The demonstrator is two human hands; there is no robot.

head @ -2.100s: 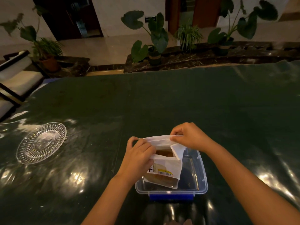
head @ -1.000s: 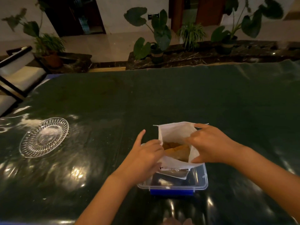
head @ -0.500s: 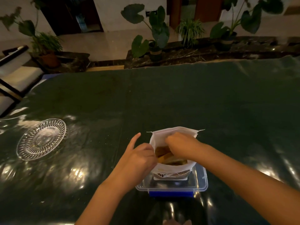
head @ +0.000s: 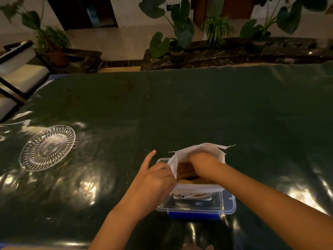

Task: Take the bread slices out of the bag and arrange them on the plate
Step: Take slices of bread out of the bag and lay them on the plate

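Left hand [head: 155, 179] pinches white bag [head: 196, 150]; label writing unreadable

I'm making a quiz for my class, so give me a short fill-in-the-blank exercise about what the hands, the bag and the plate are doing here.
1. The right hand reaches inside the white ____.
2. The left hand holds the bag open by its ____ edge.
3. The glass plate holds ____ bread slices.
4. The bag stands in a clear plastic ____ with a blue latch.

Missing words: bag; left; no; container
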